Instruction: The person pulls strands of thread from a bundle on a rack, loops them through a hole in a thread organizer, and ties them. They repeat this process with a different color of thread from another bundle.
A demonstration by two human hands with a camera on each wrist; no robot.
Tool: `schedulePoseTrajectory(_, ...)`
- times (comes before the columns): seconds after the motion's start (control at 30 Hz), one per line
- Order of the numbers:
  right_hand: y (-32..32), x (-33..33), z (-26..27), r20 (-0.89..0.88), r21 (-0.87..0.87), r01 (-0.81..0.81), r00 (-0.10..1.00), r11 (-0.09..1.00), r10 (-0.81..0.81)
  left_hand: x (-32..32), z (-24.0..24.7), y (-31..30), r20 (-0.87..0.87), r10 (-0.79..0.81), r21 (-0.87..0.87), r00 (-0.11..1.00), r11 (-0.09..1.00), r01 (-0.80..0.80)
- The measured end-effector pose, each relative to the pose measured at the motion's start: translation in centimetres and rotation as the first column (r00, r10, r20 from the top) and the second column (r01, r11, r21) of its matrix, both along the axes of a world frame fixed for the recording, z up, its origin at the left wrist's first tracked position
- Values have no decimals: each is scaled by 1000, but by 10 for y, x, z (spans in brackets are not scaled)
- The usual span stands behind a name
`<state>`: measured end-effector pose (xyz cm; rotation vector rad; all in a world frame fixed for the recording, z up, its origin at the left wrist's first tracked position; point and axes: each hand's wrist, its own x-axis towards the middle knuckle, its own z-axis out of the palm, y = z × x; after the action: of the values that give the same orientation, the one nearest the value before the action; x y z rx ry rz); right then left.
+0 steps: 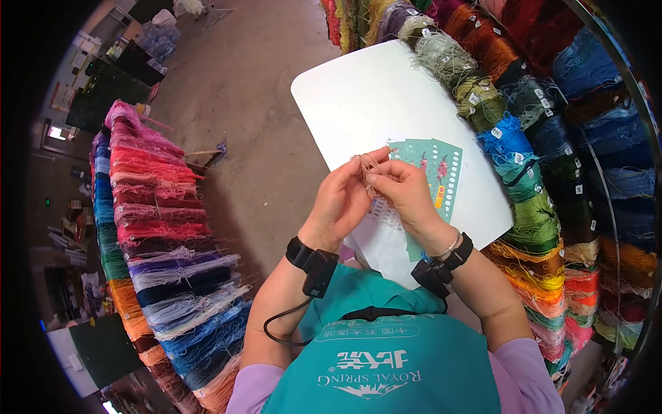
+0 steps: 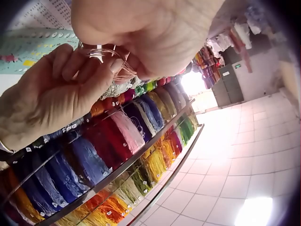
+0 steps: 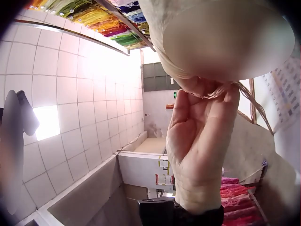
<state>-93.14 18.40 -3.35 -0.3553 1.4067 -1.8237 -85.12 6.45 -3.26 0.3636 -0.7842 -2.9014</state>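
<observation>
A small bundle of pale pinkish thread point(image 1: 370, 168) is held between the two hands above a white board. The left hand point(image 1: 339, 205) has the thread across its fingertips and grips it. From the other side, the right hand point(image 1: 412, 196) pinches the strands between thumb and fingers. In the left wrist view, loops of thread point(image 2: 123, 70) stretch between the touching hands. Loose strands point(image 3: 256, 106) hang beside the left hand point(image 3: 202, 136) in the right wrist view. The right hand's fingertips are partly hidden there.
Green flowered cards point(image 1: 448, 172) and printed paper point(image 1: 387, 212) lie on the white board point(image 1: 372, 90) under the hands. Racks of coloured thread skeins stand on the right point(image 1: 510, 145) and left point(image 1: 162, 207). Concrete floor point(image 1: 255, 83) shows between the left rack and the board.
</observation>
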Motion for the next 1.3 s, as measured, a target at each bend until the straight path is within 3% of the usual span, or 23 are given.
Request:
schedulePoseTrajectory(0.13,1,-1,-1,-17,-28,-3,1000,1000,3,0,0,-1,-6,4,20,1000,1000,-4)
schedulePoseTrajectory(0.33,3,-1,1,9,-34,49,999,998,-49,7,8,-3,113,35,-250,993,968,-5)
schedulePoseTrajectory(0.53,2,0,3,15,-39,68,998,997,-68,7,13,-6,139,53,-267,989,964,-14)
schedulePoseTrajectory(0.77,4,-1,3,31,-31,119,992,992,-118,6,6,-9,95,57,-209,994,977,-36)
schedulePoseTrajectory(0.83,5,-4,8,148,-75,102,985,992,-90,7,5,-12,50,36,-195,998,980,-26)
schedulePoseTrajectory(0.93,13,-19,8,289,-123,-27,955,992,62,10,5,-16,33,2,-99,999,995,1)
schedulePoseTrajectory(0.97,14,-24,8,328,-140,-88,936,986,130,11,6,-20,-3,-67,22,998,998,67)
schedulePoseTrajectory(1.03,12,-27,22,88,30,-197,977,980,193,14,7,-29,-98,-188,251,977,945,207)
schedulePoseTrajectory(1.1,13,-35,31,-227,232,-215,936,949,268,24,14,-35,79,-213,40,974,977,211)
schedulePoseTrajectory(1.13,18,-45,32,-407,333,-174,860,927,308,31,17,-40,169,-211,-65,963,972,224)
schedulePoseTrajectory(1.2,29,-60,47,-662,445,11,678,895,321,52,9,-68,164,-236,-200,958,943,267)
schedulePoseTrajectory(1.27,46,-84,59,-917,221,106,362,970,170,77,10,-108,210,-29,-224,977,972,77)
schedulePoseTrajectory(1.3,56,-92,67,-760,89,64,650,994,27,93,6,-132,196,76,-113,978,992,-54)
